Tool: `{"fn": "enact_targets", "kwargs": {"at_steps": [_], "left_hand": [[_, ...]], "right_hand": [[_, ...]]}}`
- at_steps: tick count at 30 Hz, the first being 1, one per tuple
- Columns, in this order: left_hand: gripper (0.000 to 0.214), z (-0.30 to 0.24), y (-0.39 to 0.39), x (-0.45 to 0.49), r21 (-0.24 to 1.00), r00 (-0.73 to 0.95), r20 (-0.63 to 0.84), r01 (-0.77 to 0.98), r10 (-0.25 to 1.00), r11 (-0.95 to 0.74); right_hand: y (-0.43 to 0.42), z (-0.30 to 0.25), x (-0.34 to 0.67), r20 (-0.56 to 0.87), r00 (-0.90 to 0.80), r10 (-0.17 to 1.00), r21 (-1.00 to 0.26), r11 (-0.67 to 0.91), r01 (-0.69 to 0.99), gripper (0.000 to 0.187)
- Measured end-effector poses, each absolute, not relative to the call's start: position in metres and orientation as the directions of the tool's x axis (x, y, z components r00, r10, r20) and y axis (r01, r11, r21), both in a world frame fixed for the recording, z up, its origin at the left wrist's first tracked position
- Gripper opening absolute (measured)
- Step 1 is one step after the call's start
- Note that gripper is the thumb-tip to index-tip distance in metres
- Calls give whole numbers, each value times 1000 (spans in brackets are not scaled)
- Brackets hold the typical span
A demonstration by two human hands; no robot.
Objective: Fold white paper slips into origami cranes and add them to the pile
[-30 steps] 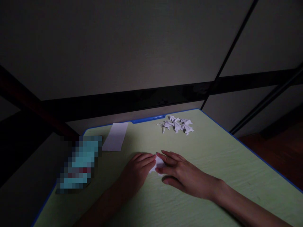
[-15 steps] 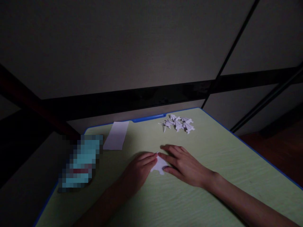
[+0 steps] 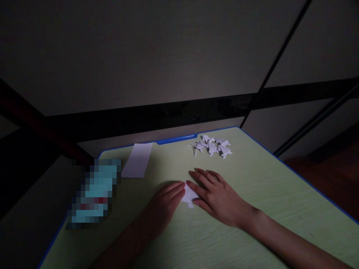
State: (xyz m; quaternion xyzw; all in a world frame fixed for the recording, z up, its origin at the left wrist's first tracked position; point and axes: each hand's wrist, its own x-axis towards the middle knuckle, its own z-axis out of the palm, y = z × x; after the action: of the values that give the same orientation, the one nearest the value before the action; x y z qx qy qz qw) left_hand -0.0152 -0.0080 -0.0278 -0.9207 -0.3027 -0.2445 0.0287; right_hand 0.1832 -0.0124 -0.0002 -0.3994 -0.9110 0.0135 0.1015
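A small folded white paper lies on the pale green table between my hands. Pressed together, the fingers of my left hand hold its left side, with the thumb hidden from sight. My right hand is open with fingers spread; its index fingertip touches the top of the paper and its thumb rests at the right edge. Part of the paper is covered by the fingers. Farther back stand several folded white paper figures, like little frogs, in a cluster.
A flat white paper strip lies at the back left. Nearer the left edge is a pixelated turquoise object. The table has a blue rim with a blue tray groove at the back. Behind it rises a panelled cabinet front.
The fingers of my right hand have spread and lifted slightly apart. The folded paper has turned a little, with its small tab shifted left.
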Motion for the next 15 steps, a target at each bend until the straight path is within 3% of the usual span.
{"fn": "enact_targets", "kwargs": {"at_steps": [7, 15], "left_hand": [[31, -31, -7, -15, 141, 694, 466, 555, 549, -820], [32, -28, -10, -14, 144, 685, 461, 569, 564, -809]], "right_hand": [[-16, -4, 180, 155, -622, 768, -77, 637, 767, 42], [-13, -5, 184, 178, -616, 768, -144, 639, 755, 47]]}}
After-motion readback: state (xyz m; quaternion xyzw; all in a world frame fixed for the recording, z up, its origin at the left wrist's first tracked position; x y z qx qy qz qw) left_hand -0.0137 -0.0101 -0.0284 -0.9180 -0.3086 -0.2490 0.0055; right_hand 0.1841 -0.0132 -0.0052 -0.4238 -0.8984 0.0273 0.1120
